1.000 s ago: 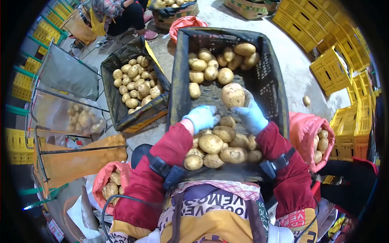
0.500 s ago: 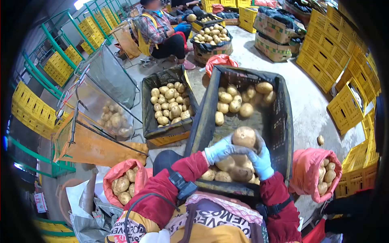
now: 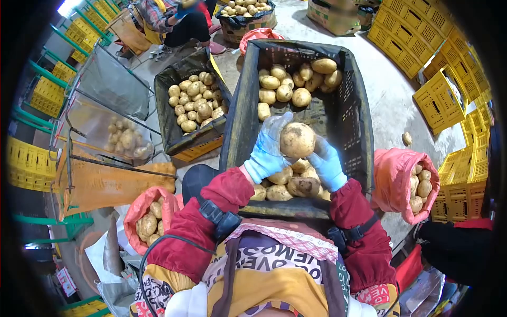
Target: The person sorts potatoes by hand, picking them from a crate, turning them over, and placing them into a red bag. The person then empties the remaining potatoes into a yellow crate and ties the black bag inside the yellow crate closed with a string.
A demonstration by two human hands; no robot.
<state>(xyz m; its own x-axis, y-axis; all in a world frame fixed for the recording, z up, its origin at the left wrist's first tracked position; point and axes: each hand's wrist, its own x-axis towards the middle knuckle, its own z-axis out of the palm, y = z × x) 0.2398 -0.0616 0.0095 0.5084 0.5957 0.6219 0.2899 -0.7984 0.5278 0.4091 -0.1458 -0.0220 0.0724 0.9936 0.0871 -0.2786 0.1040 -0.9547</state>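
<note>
A large round potato (image 3: 297, 140) with dirt specks is held up over the near half of a black-lined crate (image 3: 232, 127). My left hand (image 3: 265, 151), in a light blue glove, wraps its left side and far edge. My right hand (image 3: 328, 164), gloved too, presses its fingers against the potato's lower right side. Below my hands, several potatoes (image 3: 280, 176) lie at the crate's near end, partly covered by the hands. More potatoes (image 3: 301, 97) sit in the far end, with bare crate floor between the two groups.
A smaller lined crate (image 3: 169, 134) full of potatoes stands at the left. Red sacks of potatoes, one left (image 3: 132, 211) and one right (image 3: 391, 179), flank me. Mesh bags on frames (image 3: 111, 185) stand left, yellow crates (image 3: 406, 42) right. A person (image 3: 182, 31) sits at the far left.
The view has tilted down, so the crates sit higher in the picture. My left hand has moved up around the potato's far left side, and the potato has turned in my hands.
</note>
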